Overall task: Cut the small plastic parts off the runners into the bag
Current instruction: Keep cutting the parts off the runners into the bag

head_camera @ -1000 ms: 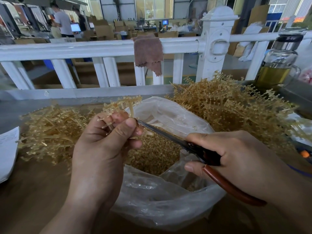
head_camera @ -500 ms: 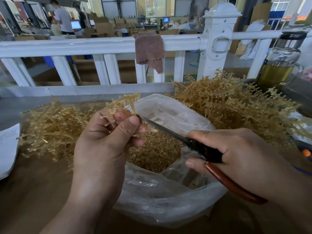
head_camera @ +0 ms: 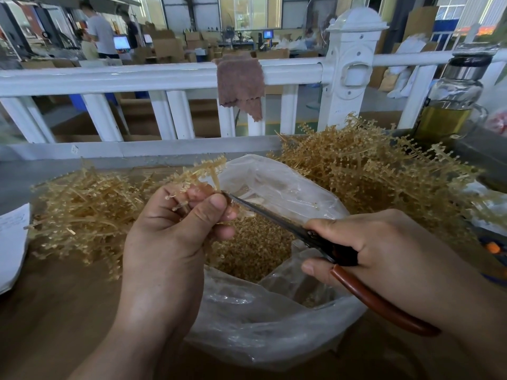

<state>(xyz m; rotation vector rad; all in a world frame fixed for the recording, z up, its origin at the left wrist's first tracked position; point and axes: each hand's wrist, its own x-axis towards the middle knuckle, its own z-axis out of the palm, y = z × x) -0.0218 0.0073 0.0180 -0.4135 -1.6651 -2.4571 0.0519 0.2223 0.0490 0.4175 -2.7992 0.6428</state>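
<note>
Runner (head_camera: 209, 169) looking light and springy: left hand (head_camera: 164, 237) is pinching its stem, grip tight; right hand (head_camera: 384, 248) is clenching snips (head_camera: 270, 213) above bag (head_camera: 260, 327).

Your brown worktop (head_camera: 55, 311) carries a clear plastic bag (head_camera: 260, 333) at centre. A flat runner pile (head_camera: 82, 209) lies at 10 o'clock, and a taller runner heap (head_camera: 378, 182) at 2 o'clock touches the bag. White paper (head_camera: 11, 242) lies at 9 o'clock.

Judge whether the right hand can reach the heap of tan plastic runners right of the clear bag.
Probably yes: the tan plastic runner heap lies just beyond the right hand, nothing between, though that hand grips brown-handled scissors.
</note>
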